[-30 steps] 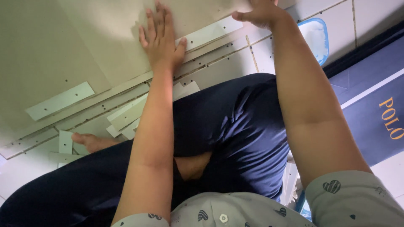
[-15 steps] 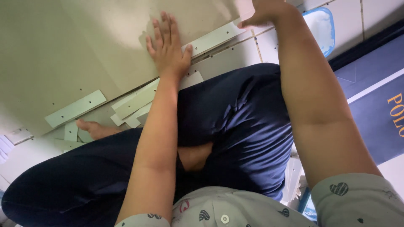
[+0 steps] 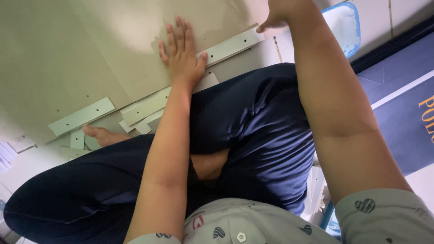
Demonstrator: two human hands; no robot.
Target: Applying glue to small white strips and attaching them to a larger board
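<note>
Both hands have slid rightward along the beige panel (image 3: pixel 90 58) since the earlier frame. Left hand (image 3: pixel 183 54): grip open, fingers flat on the panel, thumb touching a pale drilled strip (image 3: pixel 233 45). Right hand (image 3: pixel 282 13): grip state cannot be told; it rests at the strip's far end. Step judged: holding the panel down; next, keep steady pressure. Below the grip on the floor: roughly seven more strips (image 3: pixel 81 116).

Panel (image 3: pixel 90 49): pale beige, plain. Strips (image 3: pixel 81 116): light grey-green. Trousers (image 3: pixel 253 135): dark navy, plain. Shirt (image 3: pixel 253 228): pale grey, small heart print. Container (image 3: pixel 343 27): white, blue rim. Mat (image 3: pixel 402 113): blue, white stripe.
</note>
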